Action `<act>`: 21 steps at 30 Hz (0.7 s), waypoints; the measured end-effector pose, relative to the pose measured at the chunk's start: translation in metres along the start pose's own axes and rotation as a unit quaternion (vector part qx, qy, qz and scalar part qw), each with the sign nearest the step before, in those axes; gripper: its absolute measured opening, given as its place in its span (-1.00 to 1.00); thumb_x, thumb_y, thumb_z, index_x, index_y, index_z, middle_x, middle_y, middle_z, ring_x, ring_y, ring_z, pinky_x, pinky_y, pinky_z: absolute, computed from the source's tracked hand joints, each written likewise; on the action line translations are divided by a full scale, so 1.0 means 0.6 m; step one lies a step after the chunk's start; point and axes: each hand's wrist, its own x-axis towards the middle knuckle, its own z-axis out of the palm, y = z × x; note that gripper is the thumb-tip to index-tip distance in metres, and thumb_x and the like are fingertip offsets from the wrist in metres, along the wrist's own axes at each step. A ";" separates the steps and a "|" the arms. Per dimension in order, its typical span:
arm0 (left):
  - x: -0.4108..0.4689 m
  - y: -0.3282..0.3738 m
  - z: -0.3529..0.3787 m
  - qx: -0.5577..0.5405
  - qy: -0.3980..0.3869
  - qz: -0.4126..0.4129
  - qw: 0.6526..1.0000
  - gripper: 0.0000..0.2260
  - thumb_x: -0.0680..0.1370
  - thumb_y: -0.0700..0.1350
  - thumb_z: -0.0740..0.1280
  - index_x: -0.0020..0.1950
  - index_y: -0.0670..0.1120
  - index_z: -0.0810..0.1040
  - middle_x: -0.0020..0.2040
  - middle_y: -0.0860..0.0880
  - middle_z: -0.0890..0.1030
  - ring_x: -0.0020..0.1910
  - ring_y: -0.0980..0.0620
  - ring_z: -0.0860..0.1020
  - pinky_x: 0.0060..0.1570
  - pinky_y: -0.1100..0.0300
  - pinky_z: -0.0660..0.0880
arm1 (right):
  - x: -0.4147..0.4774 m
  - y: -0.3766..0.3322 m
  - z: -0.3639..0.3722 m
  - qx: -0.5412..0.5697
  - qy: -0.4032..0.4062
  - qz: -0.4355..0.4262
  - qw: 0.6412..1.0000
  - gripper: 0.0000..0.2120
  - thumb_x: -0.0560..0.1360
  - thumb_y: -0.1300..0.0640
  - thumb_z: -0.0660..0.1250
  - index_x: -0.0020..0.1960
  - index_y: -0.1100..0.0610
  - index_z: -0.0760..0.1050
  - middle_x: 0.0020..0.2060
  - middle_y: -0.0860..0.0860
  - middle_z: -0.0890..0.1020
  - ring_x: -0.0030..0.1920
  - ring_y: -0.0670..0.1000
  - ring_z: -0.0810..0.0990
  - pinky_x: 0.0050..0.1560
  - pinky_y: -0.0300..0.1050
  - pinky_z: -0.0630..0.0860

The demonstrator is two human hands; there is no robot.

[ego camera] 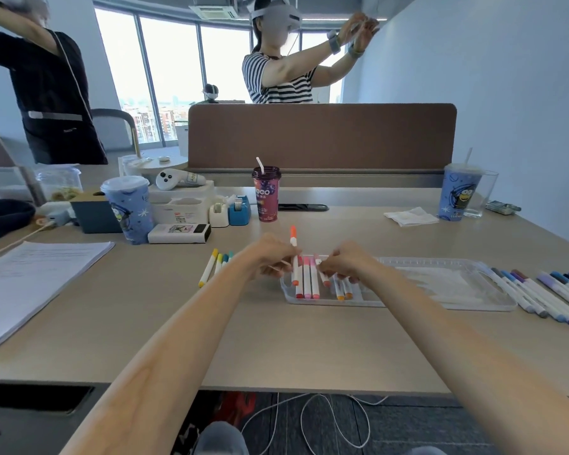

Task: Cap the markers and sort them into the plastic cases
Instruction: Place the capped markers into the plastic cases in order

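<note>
One orange marker point(293, 238), tight in left hand point(270, 257); right hand point(342, 261), grip unclear; one case point(447, 284).

Both bare forearms enter from the lower corners of the frame and converge toward centre. Left hand point(270, 257), centre frame, fingers curled, pinches an orange marker point(294, 257) held near upright. Right hand point(344, 262) just beside it, knuckles up, fingertips pinching a second marker point(324, 277), tilted.
</note>
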 end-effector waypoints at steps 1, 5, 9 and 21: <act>-0.001 0.000 -0.005 0.003 0.004 0.002 1.000 -0.75 0.58 -0.02 0.32 0.09 -0.19 0.60 -0.14 -0.05 0.63 -0.26 0.10 0.52 -0.38 0.28 0.46 | 0.001 -0.001 0.002 -0.010 0.005 0.000 1.000 -0.80 0.48 0.10 0.40 -0.06 0.27 0.60 -0.27 0.07 0.59 -0.38 -0.04 0.43 -0.41 -0.21 0.36; -0.014 -0.001 -0.019 -0.001 0.009 0.006 1.000 -0.72 0.57 0.02 0.33 0.09 -0.18 0.59 -0.08 -0.07 0.62 -0.23 0.08 0.50 -0.37 0.26 0.42 | 0.005 -0.004 0.008 -0.046 0.016 0.005 0.999 -0.84 0.48 0.13 0.40 -0.14 0.25 0.55 -0.38 0.06 0.50 -0.45 -0.04 0.39 -0.44 -0.22 0.33; -0.018 -0.009 -0.028 -0.006 0.013 0.018 1.000 -0.69 0.55 0.05 0.34 0.09 -0.18 0.60 0.06 -0.11 0.66 -0.23 0.08 0.49 -0.39 0.27 0.42 | 0.010 -0.003 0.016 -0.088 0.026 0.000 0.996 -0.82 0.48 0.12 0.40 -0.20 0.22 0.50 -0.37 0.07 0.53 -0.40 -0.03 0.46 -0.38 -0.21 0.39; -0.027 -0.015 -0.023 0.037 0.019 0.016 0.999 -0.75 0.55 0.05 0.34 -0.04 -0.13 0.59 -0.15 -0.01 0.60 -0.20 0.08 0.51 -0.33 0.24 0.44 | 0.020 -0.001 0.022 -0.177 0.051 -0.019 0.983 -0.84 0.47 0.15 0.40 -0.25 0.19 0.51 -0.37 0.06 0.54 -0.28 0.04 0.53 -0.29 -0.15 0.42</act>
